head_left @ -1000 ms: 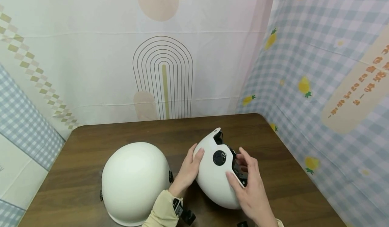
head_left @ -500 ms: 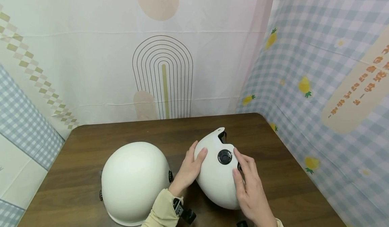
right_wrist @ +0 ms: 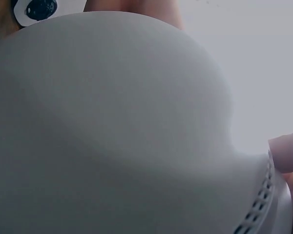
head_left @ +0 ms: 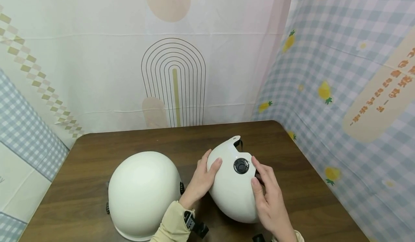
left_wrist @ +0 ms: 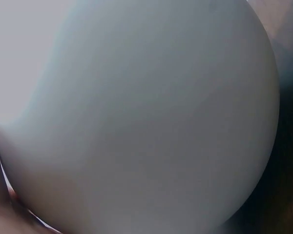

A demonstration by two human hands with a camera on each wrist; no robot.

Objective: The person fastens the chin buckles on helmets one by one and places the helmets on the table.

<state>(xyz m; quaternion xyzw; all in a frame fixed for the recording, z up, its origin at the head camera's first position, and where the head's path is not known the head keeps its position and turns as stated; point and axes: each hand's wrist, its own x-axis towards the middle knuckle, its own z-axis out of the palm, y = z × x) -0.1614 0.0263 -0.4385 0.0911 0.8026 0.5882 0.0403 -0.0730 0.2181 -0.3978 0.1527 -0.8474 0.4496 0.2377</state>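
A white helmet with a round black disc on its side stands tilted on the table, its opening turned to the right. My left hand holds the rounded shell from the left, thumb on the near side. At the right edge my right hand grips the rim, thumb against the shell and fingers by the opening. The shell fills most of the left wrist view. In the right wrist view, the white shell has a perforated strip along its edge. The helmet's inside is mostly hidden.
A second white helmet sits dome up on the left of the brown wooden table, close to my left forearm. A patterned cloth hangs behind the table, and a checked one runs along the right side.
The held helmet has turned slightly, its side disc shifting right and a little up, and its dark opening shows less. My right hand has moved its fingers onto the rim beside the disc.
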